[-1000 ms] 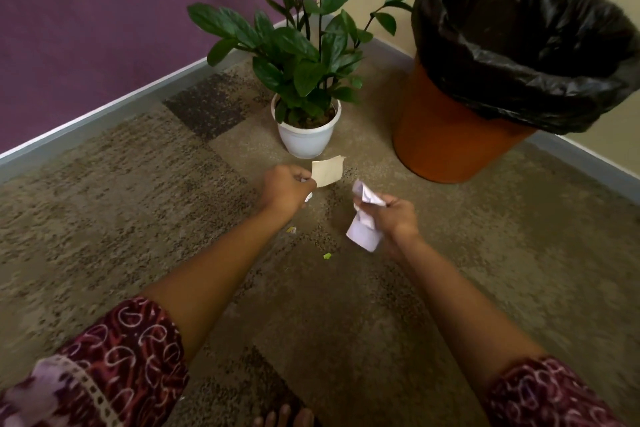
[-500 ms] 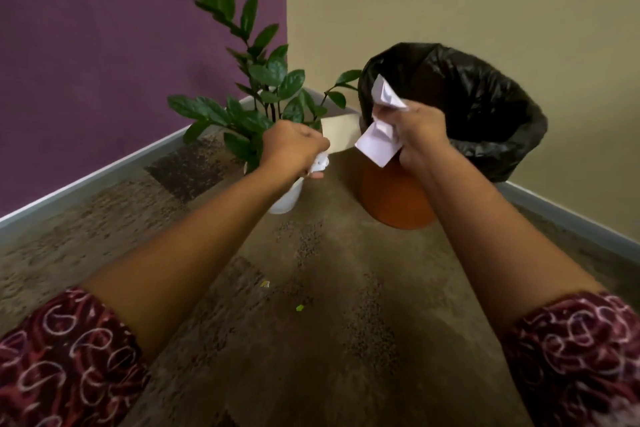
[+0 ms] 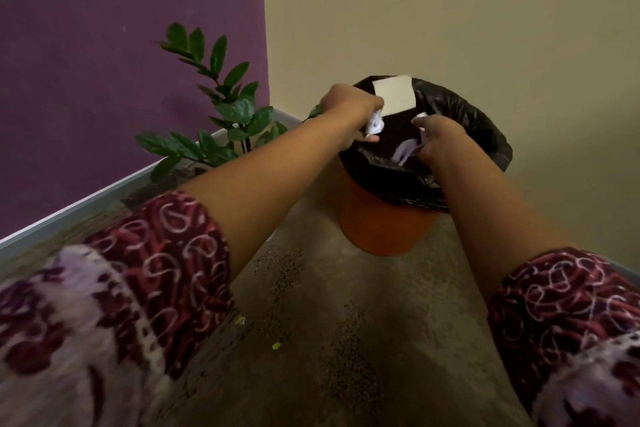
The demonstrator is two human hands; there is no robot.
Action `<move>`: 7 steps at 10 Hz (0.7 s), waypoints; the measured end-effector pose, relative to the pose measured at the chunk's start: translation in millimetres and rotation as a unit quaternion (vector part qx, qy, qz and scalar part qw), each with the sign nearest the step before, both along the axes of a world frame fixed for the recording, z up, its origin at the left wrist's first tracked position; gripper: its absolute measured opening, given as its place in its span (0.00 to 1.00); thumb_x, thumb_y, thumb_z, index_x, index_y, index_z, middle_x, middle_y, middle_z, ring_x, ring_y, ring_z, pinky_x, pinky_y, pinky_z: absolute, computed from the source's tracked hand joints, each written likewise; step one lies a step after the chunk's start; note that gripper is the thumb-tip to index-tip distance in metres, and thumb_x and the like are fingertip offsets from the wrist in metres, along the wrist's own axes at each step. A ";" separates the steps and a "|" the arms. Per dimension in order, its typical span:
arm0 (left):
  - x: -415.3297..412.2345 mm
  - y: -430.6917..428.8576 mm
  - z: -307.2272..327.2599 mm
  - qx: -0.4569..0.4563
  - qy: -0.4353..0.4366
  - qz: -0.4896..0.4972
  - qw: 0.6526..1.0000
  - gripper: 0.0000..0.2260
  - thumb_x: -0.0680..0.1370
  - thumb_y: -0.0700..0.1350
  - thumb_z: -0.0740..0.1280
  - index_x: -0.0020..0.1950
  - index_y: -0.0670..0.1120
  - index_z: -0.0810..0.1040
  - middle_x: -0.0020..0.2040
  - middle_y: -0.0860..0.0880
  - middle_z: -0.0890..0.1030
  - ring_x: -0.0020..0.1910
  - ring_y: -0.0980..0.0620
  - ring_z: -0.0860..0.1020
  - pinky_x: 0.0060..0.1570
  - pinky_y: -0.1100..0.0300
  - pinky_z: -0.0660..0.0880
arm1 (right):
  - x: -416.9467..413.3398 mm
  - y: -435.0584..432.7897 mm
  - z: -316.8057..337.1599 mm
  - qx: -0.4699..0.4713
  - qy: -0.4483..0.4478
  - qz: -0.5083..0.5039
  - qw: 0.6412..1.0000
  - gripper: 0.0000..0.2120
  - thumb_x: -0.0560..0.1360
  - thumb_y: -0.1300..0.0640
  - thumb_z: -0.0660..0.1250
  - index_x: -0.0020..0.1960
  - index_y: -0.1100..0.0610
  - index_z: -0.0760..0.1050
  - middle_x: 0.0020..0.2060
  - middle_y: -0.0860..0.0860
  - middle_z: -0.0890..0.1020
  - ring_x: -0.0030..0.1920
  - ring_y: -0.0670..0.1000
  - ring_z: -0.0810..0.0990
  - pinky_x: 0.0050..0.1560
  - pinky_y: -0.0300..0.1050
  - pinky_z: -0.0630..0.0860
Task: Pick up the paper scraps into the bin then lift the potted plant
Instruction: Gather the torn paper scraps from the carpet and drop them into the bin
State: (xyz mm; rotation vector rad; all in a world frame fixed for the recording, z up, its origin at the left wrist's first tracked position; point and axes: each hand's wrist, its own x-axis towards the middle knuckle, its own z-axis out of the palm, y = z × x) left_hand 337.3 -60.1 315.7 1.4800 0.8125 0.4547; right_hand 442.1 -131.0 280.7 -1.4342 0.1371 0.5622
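One orange bin (image 3: pixel 381 232) with black liner (image 3: pixel 460 121), both hands over its mouth: left hand (image 3: pixel 349 107) gripping a beige paper scrap (image 3: pixel 394 95) plus a white crumpled one (image 3: pixel 374 124), right hand (image 3: pixel 438 139) clutching white scraps (image 3: pixel 405 151); one potted plant (image 3: pixel 225 121) left of bin, two tiny bits (image 3: pixel 276 345) on carpet (image 3: pixel 346 340).

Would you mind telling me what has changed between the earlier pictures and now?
Both hands rose from the carpet and now reach over the bin. The left hand still grips a beige card and crumpled paper; the right hand still holds its white scraps, now lower, inside the liner. Nothing is released yet. The plant, bin and two small bits on the carpet stayed put.
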 end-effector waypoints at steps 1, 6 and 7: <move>12.8 -8.5 -0.4 -0.030 0.024 -0.037 0.999 0.08 0.77 0.36 0.64 0.55 0.35 0.76 0.51 0.39 0.79 0.46 0.42 0.80 0.40 0.52 0.80 | 1.7 -1.3 0.0 -0.045 0.005 0.016 0.999 0.22 0.79 0.59 0.57 0.73 0.59 0.63 0.71 0.55 0.69 0.61 0.53 0.75 0.64 0.50 0.71; -92.0 23.6 -104.9 0.504 -0.057 -0.024 0.861 0.07 0.78 0.41 0.63 0.54 0.43 0.78 0.48 0.46 0.80 0.45 0.56 0.76 0.45 0.64 0.73 | -107.1 7.0 -50.3 -0.166 -0.583 -0.086 0.790 0.12 0.74 0.67 0.61 0.53 0.56 0.77 0.52 0.54 0.77 0.53 0.49 0.74 0.53 0.35 0.67; -124.3 25.7 -151.7 0.577 -0.027 -0.085 0.812 0.07 0.77 0.41 0.62 0.52 0.42 0.78 0.46 0.44 0.79 0.47 0.52 0.75 0.47 0.62 0.70 | -133.8 13.1 -82.7 -0.177 -0.588 -0.042 0.788 0.12 0.73 0.68 0.61 0.52 0.56 0.77 0.52 0.55 0.77 0.54 0.51 0.73 0.53 0.34 0.64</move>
